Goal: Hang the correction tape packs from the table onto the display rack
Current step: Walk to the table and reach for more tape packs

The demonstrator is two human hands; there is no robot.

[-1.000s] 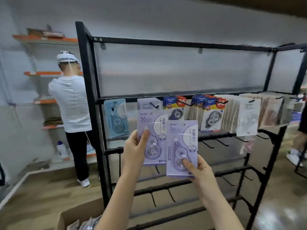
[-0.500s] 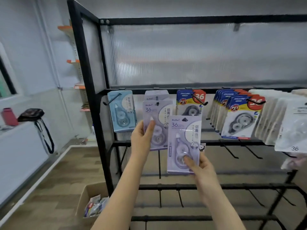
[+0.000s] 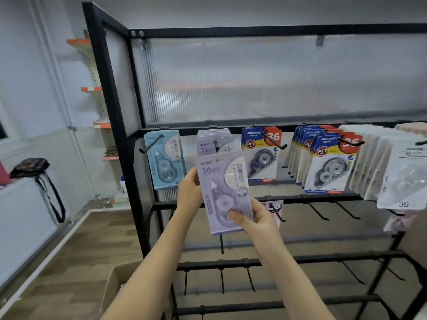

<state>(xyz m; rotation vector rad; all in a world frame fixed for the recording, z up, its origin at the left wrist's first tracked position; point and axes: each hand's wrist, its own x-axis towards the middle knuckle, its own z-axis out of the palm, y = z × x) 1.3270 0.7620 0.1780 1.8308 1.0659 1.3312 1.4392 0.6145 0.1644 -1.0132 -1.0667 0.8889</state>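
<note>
Two hands are holding one lilac correction tape pack [image 3: 223, 192] up in front of the display rack [image 3: 111, 93], at about the centre of the view. The left hand [image 3: 189, 192] is gripping the pack's left edge, fingers curling behind it, while the right hand [image 3: 256, 218] is pinching the lower right corner, thumb [image 3: 235, 214] pressing on the clear blister. Whether a second pack is lying behind the front one, I cannot tell. Directly at 12 o'clock from the pack, a stack of matching lilac packs [image 3: 215, 142] is hanging on a hook [image 3: 216, 146]. To do this well, the person probably ought to be raising the pack until its top hole is lining up with that hook's tip, keeping the card upright and square, then sliding it straight back. Tilting risks the card catching on the tip or bending.
</note>
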